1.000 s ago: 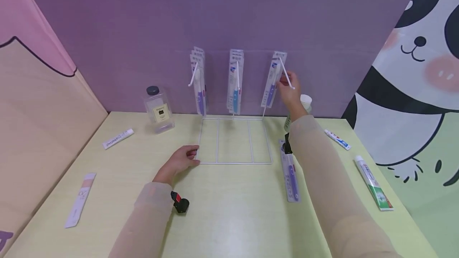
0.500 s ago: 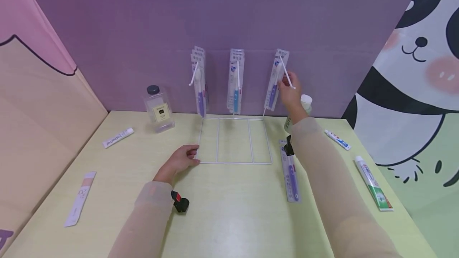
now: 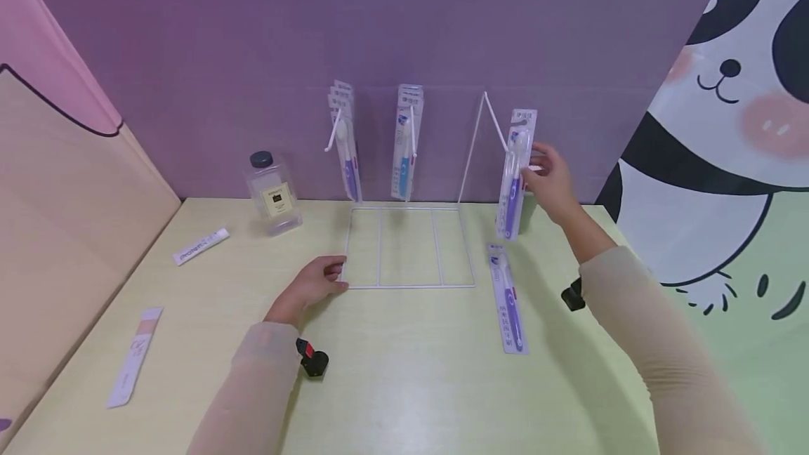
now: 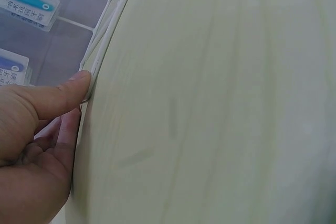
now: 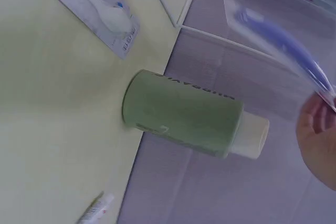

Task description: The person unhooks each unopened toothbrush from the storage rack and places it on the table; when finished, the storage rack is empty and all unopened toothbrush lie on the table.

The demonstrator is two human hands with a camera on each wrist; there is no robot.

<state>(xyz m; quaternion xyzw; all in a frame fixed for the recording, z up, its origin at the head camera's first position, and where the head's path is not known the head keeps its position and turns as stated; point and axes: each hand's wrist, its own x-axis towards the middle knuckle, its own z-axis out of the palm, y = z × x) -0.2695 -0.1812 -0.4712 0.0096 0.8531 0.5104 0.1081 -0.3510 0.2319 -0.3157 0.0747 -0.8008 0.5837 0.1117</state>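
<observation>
My right hand pinches a packaged purple toothbrush by its side edge, upright beside the tip of the rack's right hook. That hook is bare. At the front left corner of the white wire rack, my left hand grips the frame, thumb on the corner wire in the left wrist view. Packaged toothbrushes hang on the left hook, and others with blue handles on the middle hook. Another packaged purple toothbrush lies on the table right of the rack.
A green bottle with a white cap stands behind the held toothbrush. On the left are a clear bottle with a black cap, a small white tube and a flat white packet. A purple backdrop rises behind.
My right hand has drawn the packaged toothbrush from along the right hook toward the right and lower, to the hook's tip. The left hand stays on the rack corner.
</observation>
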